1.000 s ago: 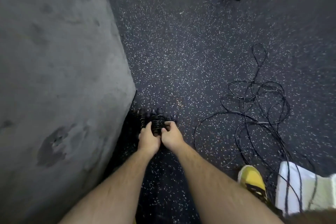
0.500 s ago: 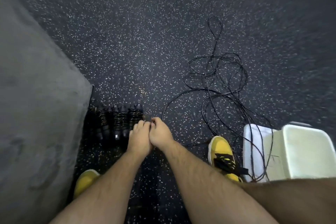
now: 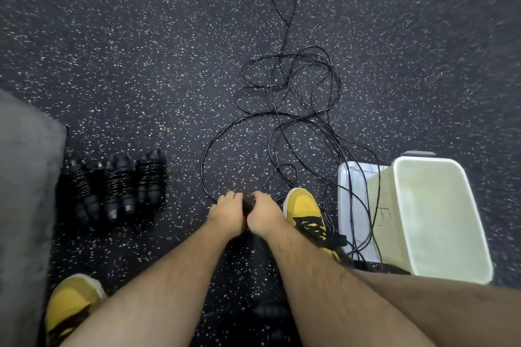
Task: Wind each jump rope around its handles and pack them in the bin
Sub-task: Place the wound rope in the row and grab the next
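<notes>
My left hand (image 3: 227, 213) and my right hand (image 3: 265, 213) are pressed together low in the middle, closed around dark jump rope handles (image 3: 249, 204) that are mostly hidden between them. A loose black rope (image 3: 284, 115) trails from my hands and lies tangled on the speckled floor ahead. Three wound jump ropes (image 3: 118, 189) lie side by side on the floor to the left, apart from my hands. The pale plastic bin (image 3: 439, 220) stands at the right, with rope strands draped over its white lid (image 3: 355, 205).
A grey padded block (image 3: 25, 191) fills the left edge beside the wound ropes. My yellow shoes are at the lower left (image 3: 70, 301) and next to the bin (image 3: 306, 211). Dark speckled rubber flooring (image 3: 141, 51) stretches ahead.
The view swung right and the bin came fully into sight. My hands left the wound bundles by the grey block and moved right, now gripping handles at the loose rope's end.
</notes>
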The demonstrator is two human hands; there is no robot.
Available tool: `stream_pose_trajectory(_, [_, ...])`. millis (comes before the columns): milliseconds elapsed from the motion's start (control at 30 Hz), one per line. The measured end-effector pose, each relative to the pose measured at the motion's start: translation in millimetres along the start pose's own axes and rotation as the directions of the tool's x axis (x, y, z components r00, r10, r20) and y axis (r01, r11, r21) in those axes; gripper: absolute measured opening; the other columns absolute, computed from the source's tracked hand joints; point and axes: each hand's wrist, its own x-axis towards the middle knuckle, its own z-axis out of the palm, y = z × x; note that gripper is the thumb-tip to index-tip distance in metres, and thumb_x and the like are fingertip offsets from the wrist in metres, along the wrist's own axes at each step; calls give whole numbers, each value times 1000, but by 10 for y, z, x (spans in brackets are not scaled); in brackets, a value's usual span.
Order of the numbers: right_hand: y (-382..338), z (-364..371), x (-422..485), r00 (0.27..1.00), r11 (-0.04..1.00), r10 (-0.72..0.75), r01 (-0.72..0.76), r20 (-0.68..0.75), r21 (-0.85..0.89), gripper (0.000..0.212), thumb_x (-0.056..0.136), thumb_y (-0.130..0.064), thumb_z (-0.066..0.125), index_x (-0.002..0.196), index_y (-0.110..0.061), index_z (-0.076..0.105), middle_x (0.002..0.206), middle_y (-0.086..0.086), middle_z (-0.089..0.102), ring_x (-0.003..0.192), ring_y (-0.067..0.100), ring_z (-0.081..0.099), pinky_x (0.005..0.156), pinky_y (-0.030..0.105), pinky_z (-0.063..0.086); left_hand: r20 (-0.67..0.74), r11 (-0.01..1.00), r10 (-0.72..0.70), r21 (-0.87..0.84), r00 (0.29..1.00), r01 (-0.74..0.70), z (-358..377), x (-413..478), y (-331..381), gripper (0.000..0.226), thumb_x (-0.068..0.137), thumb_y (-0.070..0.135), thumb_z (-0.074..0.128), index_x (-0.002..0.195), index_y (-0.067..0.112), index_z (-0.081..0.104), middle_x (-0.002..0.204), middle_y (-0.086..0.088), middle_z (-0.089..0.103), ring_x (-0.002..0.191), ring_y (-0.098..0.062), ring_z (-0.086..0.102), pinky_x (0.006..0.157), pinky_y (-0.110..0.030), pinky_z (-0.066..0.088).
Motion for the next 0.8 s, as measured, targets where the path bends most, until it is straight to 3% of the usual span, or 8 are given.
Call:
stream_pose_trajectory(167, [232,69,23,998,996,34,-30,53,-79,63,91,-11,50,151,-17,34,149,6,38,134,30,45,109,40,41,-3,988,-47,149,999,47,178,101,-68,54,96,15,55,146,20,33,142,-6,41,127,-29,48,100,-43,44])
stream_pose_trajectory(333, [323,46,57,998,992,39,-33,46,-121,52,91,-13,50,143,-15,41,143,8,41,129,30,48,107,39,42,8,965,11,262,1000,-12,121,137,-30,33,96,9,53,128,14,50,132,-6,39,119,-26,49,96,-41,48])
stream_pose_trajectory(433, [253,20,26,1000,992,17,-14,17,-126,53,91,-12,50,143,-16,40,143,7,39,128,30,49,104,41,44,-104,999,-8,45,995,13,70,104,26,19,101,12,45,120,15,44,124,-7,50,113,-25,52,90,-40,49])
stream_pose_trajectory(500, [162,-18,-4,1000,995,2,-5,-25,-104,49,91,-10,51,139,-15,43,141,7,39,124,31,51,101,42,46,-223,992,-21,-125,975,-7,-56,53,73,3,106,20,38,106,17,40,107,-9,57,93,-26,55,76,-40,46])
stream_pose_trajectory(567, [34,-63,-49,998,999,-15,13,-57,-36,45,92,-9,50,137,-12,45,139,7,42,122,31,53,99,41,46,-315,977,1,-204,949,-69,-268,-11,120,13,108,25,36,100,15,40,91,-7,58,77,-25,54,66,-38,40])
stream_pose_trajectory(667, [-215,-173,-180,993,979,-67,84,-96,184,49,91,-8,50,140,-15,47,136,3,52,120,26,56,97,36,48,-390,937,15,-317,921,-150,-689,-150,170,19,107,28,39,100,14,50,83,-3,62,73,-25,60,64,-41,46])
stream_pose_trajectory(800, [-620,-447,-438,970,881,-183,235,-162,411,37,89,-4,49,123,-18,59,105,-5,67,85,11,61,60,16,44,-482,868,5,-433,876,-243,-1247,-476,270,18,105,28,46,92,18,54,78,1,64,70,-19,59,60,-34,42])
